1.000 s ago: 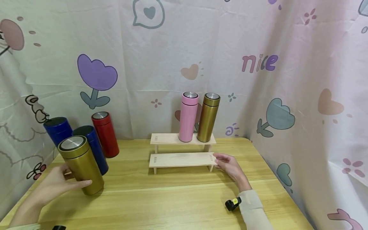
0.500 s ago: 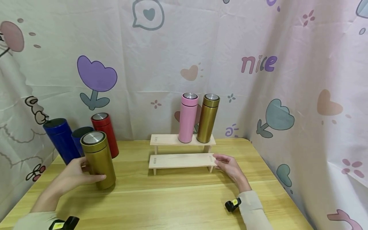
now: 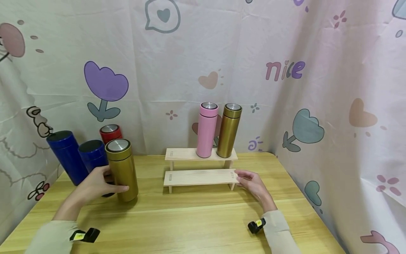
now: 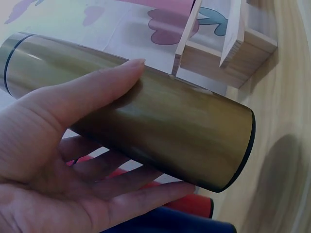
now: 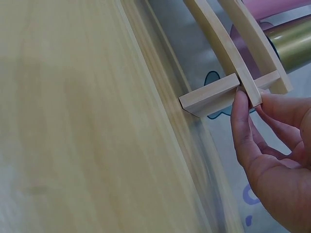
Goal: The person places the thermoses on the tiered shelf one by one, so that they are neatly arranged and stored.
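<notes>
- Head view, lower left: the left hand (image 3: 96, 184) grips a gold bottle (image 3: 123, 167), a smooth metallic cylinder.
- Only the left wrist view shows its dark base rim (image 4: 250, 143), right of centre.
- Head view, right of centre: the right hand (image 3: 253, 184) pinches a pale wooden shelf's (image 3: 200, 177) end.
- Right wrist view, upper right: the shelf's leg (image 5: 211, 93) shows as a flat board.

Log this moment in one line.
left hand: grips gold bottle; right hand: pinches lower shelf; upper shelf: pink bottle, second gold bottle; table: two blue bottles, red bottle
</notes>
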A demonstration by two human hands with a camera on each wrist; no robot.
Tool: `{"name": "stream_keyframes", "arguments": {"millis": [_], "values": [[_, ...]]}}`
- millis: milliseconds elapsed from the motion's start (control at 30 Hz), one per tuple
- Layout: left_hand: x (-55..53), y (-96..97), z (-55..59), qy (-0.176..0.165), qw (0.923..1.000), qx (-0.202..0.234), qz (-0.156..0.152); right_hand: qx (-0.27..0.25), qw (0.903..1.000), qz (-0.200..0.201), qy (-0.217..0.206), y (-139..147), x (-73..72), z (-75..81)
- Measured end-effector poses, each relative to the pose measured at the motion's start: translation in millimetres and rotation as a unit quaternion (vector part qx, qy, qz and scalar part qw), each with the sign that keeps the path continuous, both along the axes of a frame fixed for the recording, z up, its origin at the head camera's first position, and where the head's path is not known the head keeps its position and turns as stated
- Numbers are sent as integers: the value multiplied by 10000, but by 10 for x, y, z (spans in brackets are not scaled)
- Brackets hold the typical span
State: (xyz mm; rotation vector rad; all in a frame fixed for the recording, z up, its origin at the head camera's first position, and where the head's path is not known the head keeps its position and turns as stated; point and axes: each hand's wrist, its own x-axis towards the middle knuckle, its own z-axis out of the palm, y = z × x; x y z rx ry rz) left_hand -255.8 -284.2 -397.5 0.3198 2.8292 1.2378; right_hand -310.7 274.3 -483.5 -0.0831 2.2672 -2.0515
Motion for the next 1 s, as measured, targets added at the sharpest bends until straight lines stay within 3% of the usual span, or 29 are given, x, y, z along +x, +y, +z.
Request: {"name": "stream_keyframes", "arguments": {"millis": [300, 433, 733, 1000], "values": [[-81, 101, 77, 118, 9999, 34, -33, 12, 10000, 23, -26, -4, 4, 0], [-133, 136, 126, 155, 9996, 241, -40, 38, 10000, 10, -52, -21, -1, 1], [-227, 203, 206, 280, 9989, 358, 126, 108, 9999, -7, -73, -28, -20, 6], [-268, 317, 233, 272, 9960, 844, 66, 76, 9999, -46, -99, 15, -10, -5]]}}
